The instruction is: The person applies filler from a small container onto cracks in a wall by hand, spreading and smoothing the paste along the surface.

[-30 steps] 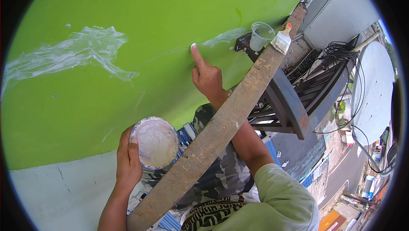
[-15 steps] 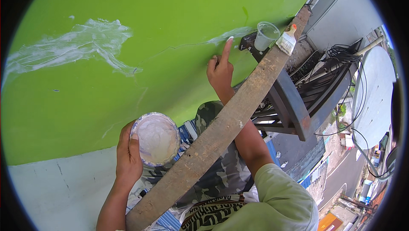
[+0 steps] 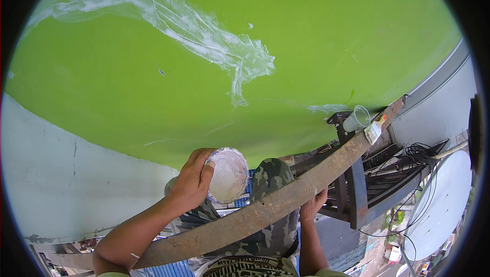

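My left hand (image 3: 193,181) grips the side of a round bowl (image 3: 244,191) that holds white paste (image 3: 228,176), thumb over the rim. Past the far side of the wooden plank (image 3: 265,209), my right hand (image 3: 313,206) is closed against the plank's edge, part of its fingers hidden behind the wood. A paintbrush (image 3: 374,131) with pale bristles lies near the plank's far right end. Beside it, a clear plastic cup (image 3: 357,118) stands tilted in the view. White paste streaks (image 3: 204,34) cover a crack on the green wall (image 3: 326,27), and a smaller smear (image 3: 328,108) sits near the cup.
The plank crosses diagonally in front of my camouflage-clad legs (image 3: 273,175). A dark metal frame (image 3: 354,190) supports its right part. Black cables (image 3: 421,154) and a satellite dish (image 3: 441,205) are at the right, with a drop to street level below. Pale wall (image 3: 87,185) lies at the left.
My right hand has left the wall crack, where its finger pointed with white paste on the tip, and come down to the plank. The view has shifted left and up the wall; the bowl stays in my left hand.
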{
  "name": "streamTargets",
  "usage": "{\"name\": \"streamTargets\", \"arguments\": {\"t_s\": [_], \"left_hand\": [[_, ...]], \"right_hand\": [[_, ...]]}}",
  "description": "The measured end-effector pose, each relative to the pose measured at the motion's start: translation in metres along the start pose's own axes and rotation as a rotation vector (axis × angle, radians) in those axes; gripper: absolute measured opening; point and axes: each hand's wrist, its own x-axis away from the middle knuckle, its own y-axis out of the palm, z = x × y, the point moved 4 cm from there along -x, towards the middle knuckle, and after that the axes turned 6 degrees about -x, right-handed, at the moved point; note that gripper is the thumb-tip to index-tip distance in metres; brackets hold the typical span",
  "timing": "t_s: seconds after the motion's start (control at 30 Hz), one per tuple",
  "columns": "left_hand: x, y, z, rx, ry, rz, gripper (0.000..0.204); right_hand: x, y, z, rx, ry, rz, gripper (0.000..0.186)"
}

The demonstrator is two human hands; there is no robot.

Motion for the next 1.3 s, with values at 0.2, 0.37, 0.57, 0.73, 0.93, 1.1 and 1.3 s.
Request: {"name": "streamTargets", "arguments": {"t_s": [0.2, 0.37, 0.57, 0.73, 0.93, 1.1, 1.3], "left_hand": [[0.000, 0.002, 0.006, 0.028, 0.059, 0.005, 0.037], [0.003, 0.002, 0.005, 0.004, 0.052, -0.014, 0.037], [0.008, 0.006, 0.009, 0.002, 0.100, 0.016, 0.037], [0.008, 0.002, 0.008, 0.016, 0.069, 0.004, 0.038], [0.004, 0.006, 0.009, -0.019, 0.093, 0.000, 0.041], [0.006, 0.004, 0.001, -0.027, 0.050, 0.006, 0.042], [0.007, 0.004, 0.005, -0.004, 0.038, -0.011, 0.040]], "right_hand": [[-0.025, -0.010, -0.206, 0.452, -0.776, -0.068, 0.054], [-0.106, 0.125, -0.265, 0.807, -1.007, -0.524, 0.075], [-0.129, 0.212, -0.267, 0.856, -1.210, -0.452, 0.079], [-0.098, 0.215, -0.242, 0.915, -1.425, -0.680, 0.078], [-0.113, 0.216, -0.230, 0.991, -1.391, -0.519, 0.083], [-0.113, 0.223, -0.244, 0.958, -1.038, -0.583, 0.080], [-0.107, 0.223, -0.243, 0.897, -1.329, -0.600, 0.081]]}}
